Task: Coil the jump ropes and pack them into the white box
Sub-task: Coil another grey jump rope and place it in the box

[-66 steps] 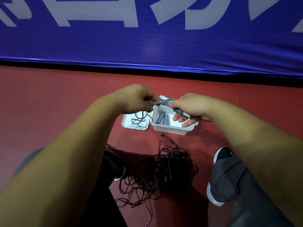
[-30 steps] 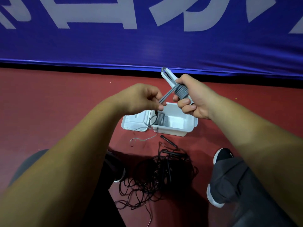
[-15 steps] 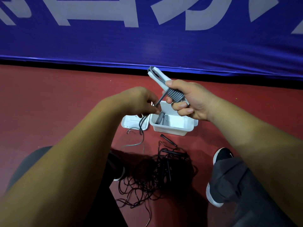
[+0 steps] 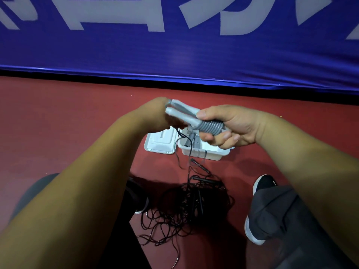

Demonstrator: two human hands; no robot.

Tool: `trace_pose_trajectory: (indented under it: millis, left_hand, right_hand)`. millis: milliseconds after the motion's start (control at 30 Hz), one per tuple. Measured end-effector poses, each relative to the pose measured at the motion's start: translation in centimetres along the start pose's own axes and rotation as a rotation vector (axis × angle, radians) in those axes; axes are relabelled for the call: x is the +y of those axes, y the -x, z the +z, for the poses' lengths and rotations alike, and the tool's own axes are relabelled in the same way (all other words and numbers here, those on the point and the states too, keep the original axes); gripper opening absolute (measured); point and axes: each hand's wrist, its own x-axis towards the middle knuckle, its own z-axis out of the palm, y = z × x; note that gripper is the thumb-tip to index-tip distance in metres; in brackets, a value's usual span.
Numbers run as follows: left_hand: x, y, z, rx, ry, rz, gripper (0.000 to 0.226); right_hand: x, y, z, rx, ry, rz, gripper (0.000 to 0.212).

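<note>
Right hand (image 4: 233,125) grips rope (image 4: 210,128) by its stiff handles, just above box (image 4: 206,153); cord probably light, limp, best controlled there; left hand (image 4: 155,115) adjoining, grip hidden, cannot tell

Two hands are counted, the left hand (image 4: 155,115) and the right hand (image 4: 235,125), both above the one white box (image 4: 206,153). One lid (image 4: 159,143) is seen just left of the box. One grey jump rope (image 4: 210,127) is held over it. At least two grey handles (image 4: 192,139) are made out inside. One black tangle (image 4: 186,202) is seen in front of the box; its ropes cannot be counted. Two shoes (image 4: 252,230) are seen beyond that.
</note>
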Motion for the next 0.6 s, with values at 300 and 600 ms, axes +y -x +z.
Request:
trace_pose_trajectory:
  millis: [300,600]
  left_hand:
    - [2.2,0.2,-0.2,0.049,0.126,0.171,0.018]
    - [2.3,0.4,0.1,0.152,0.028,0.339,0.017]
  right_hand:
    - [0.8,-0.1,-0.1,-0.092,0.230,0.306,0.068]
    - [1.6,-1.5,-0.8,0.249,0.399,0.257,0.034]
